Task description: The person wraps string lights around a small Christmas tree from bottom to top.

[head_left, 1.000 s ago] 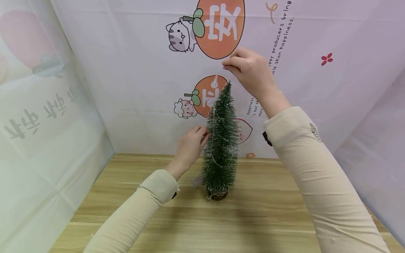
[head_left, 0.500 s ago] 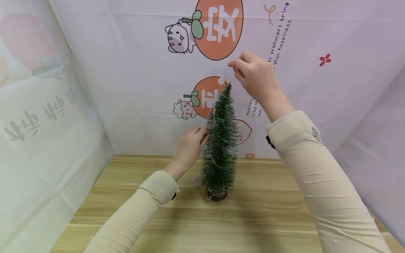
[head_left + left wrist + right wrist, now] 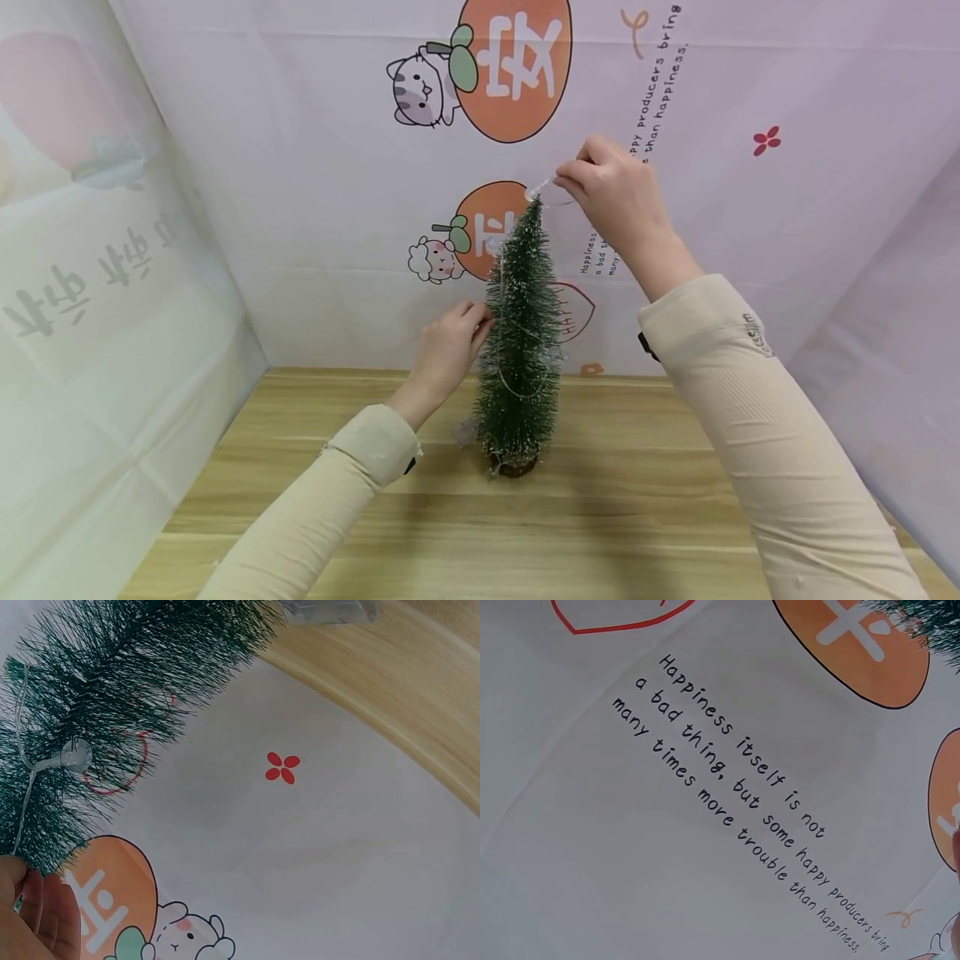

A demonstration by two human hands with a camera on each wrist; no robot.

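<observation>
A small green artificial Christmas tree [image 3: 521, 333] with frosted tips stands upright on its brown round base [image 3: 517, 467]. A thin clear string light [image 3: 522, 393] winds around it. One clear bulb [image 3: 77, 755] shows against the needles in the left wrist view. My left hand [image 3: 448, 342] is at the tree's left side, its fingertips pinching the wire at the needles. Above and right of the treetop, my right hand [image 3: 618, 192] pinches the free end of the string light, whose bulb [image 3: 532, 194] is right at the tip. In the right wrist view that hand is almost wholly cut off.
A clear plastic box [image 3: 467, 431] lies behind the tree's lower left. The wooden tabletop [image 3: 322, 500] ends at a white printed backdrop [image 3: 337, 208] with cartoon fruit and lettering. Cloth walls [image 3: 90, 400] stand on both sides.
My right hand has moved down and to the right, drawing the bulb from left of the treetop over to its tip. The left hand has stayed nearly in place.
</observation>
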